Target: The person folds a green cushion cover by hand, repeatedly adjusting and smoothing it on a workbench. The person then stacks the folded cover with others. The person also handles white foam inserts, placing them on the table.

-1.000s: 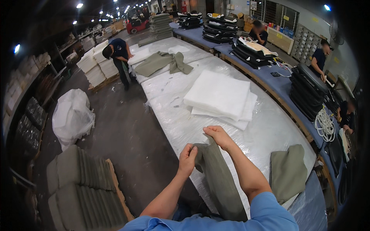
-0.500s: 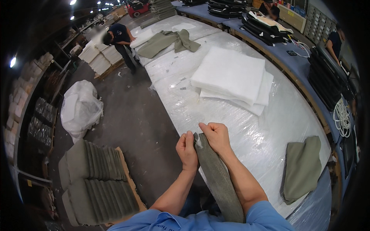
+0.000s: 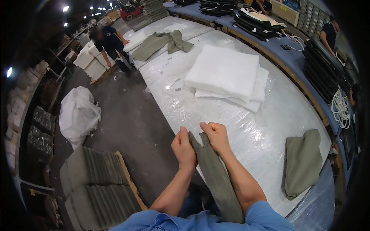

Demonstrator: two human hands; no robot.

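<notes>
1. Near side of the white padding stack point(image 3: 223, 71): a long olive fabric piece point(image 3: 216, 173) runs from the hands down toward the worker's blue shirt point(image 3: 204, 221).

2. Each grip is clenched on the fabric's upper end, left hand point(image 3: 184, 148) on one edge, right hand point(image 3: 216, 138) on the other.

3. Half a second ago the fists sat closer; now they stand slightly apart, a notch with a little white showing between the edges.

4. The wider gap suggests the end is being spread open, a judgement from the parted edges.

5. Right of the padding stack and nearer the worker, a folded olive piece point(image 3: 303, 163) lies on the bench point(image 3: 250, 146), untouched.

6. Beyond the padding stack, to its left, a co-worker point(image 3: 111, 44) now lowers one arm.
</notes>
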